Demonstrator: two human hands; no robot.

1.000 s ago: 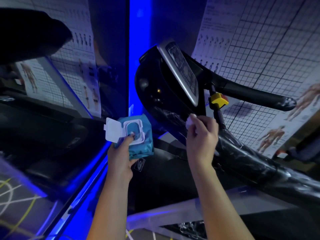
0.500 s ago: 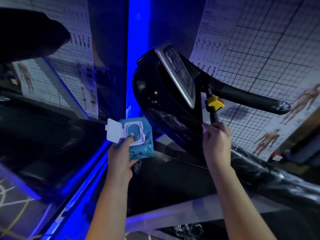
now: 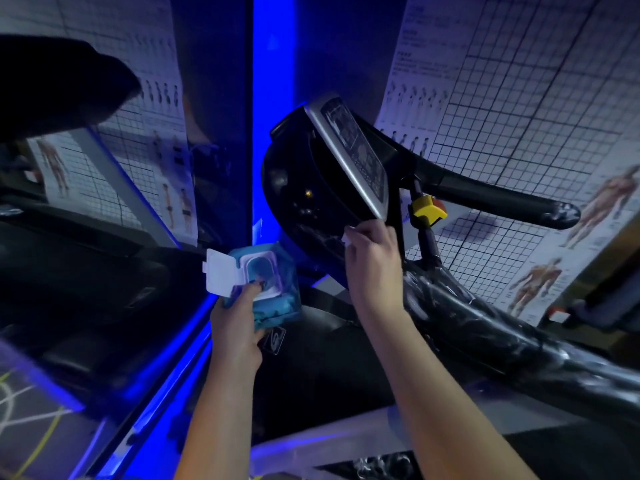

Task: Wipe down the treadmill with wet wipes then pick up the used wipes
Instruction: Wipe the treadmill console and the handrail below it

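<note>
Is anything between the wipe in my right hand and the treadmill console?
Nothing visible. The right hand holds the wipe at the lower edge of the black console, just below the silver display panel. The yellow safety clip sits farther right, out of the way.

Left hand grips teal wipe pack, white lid flipped open. Right hand presses a white wipe to the black treadmill console, below the silver display panel. Yellow clip just beside.
</note>
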